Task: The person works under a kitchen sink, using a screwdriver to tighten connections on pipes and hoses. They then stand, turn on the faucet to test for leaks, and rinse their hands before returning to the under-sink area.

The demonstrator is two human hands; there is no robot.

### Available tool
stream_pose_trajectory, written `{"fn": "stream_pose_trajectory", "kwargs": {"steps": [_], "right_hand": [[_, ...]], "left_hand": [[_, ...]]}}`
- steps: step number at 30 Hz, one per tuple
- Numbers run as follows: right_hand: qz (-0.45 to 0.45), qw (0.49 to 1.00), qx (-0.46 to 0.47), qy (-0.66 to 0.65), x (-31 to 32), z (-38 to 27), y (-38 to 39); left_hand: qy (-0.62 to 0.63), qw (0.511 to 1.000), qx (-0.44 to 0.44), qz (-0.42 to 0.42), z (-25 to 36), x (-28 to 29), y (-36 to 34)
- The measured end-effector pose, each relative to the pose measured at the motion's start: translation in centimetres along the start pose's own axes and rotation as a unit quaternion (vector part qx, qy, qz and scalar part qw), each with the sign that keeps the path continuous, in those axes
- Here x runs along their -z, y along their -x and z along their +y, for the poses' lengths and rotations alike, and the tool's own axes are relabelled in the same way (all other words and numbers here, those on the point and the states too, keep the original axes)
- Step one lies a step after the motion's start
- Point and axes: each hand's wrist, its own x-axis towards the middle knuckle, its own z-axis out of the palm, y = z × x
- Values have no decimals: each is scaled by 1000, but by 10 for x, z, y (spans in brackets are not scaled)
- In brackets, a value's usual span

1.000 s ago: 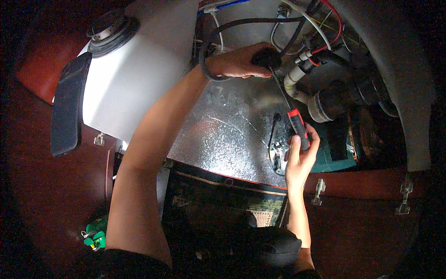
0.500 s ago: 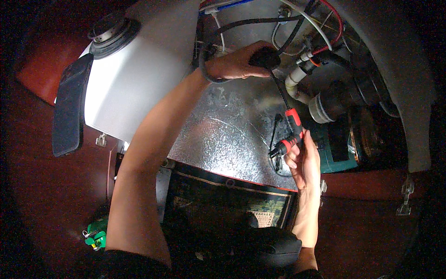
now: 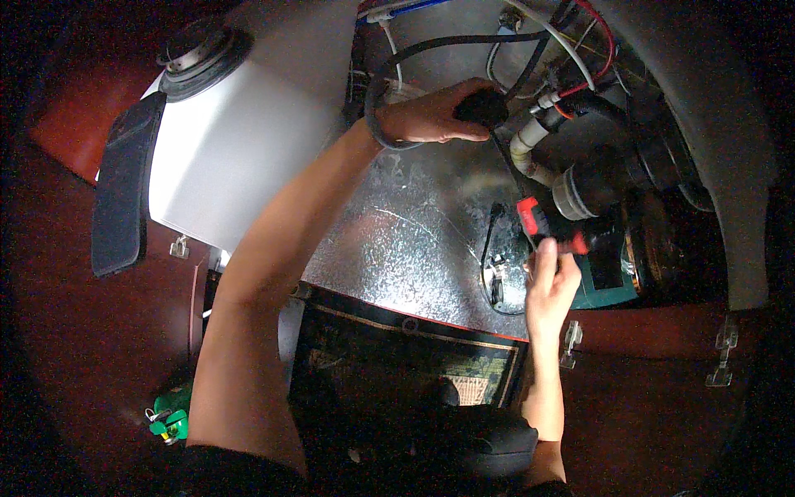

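One red-black tool (image 3: 527, 217) has turned — side grip (image 3: 573, 243) now pointing right.

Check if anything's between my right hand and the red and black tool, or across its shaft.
Nothing visible: your right hand is on the tool, whose shaft runs uncrossed up toward the black part in your left hand.

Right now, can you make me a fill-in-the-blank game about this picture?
The bare ____ hand holds the red-and-black tool handle.
The round part gripped by the left hand is coloured ____.
The small bright-green object sits toward the picture's lower-____ corner.

Missing words: right; black; left.
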Motion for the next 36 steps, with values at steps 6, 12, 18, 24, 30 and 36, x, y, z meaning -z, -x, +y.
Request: {"fn": "stream_pose_trajectory", "kwargs": {"steps": [6, 12, 18, 24, 30, 36], "right_hand": [[-186, 714, -404, -541, -3, -13, 0], [90, 933, -197, -288, -27, -11, 7], [58, 971, 126, 193, -11, 1, 18], [-52, 988, -108, -96, -2, -16, 0], [-165, 754, -355, -527, 13, -3, -6], [-123, 991, 23, -42, 13, -15, 4]], "left_hand": [[-43, 991, -122, 19, -17, 4, -4], [-59, 992, -115, 10, -27, 1, -8], [-3, 999, 47, -18, 11, 5, 7], [-44, 994, -95, 36, -18, 4, -1], [-85, 972, -206, 80, -28, -1, -12], [-44, 997, 53, 46, 10, 5, 11]]}}
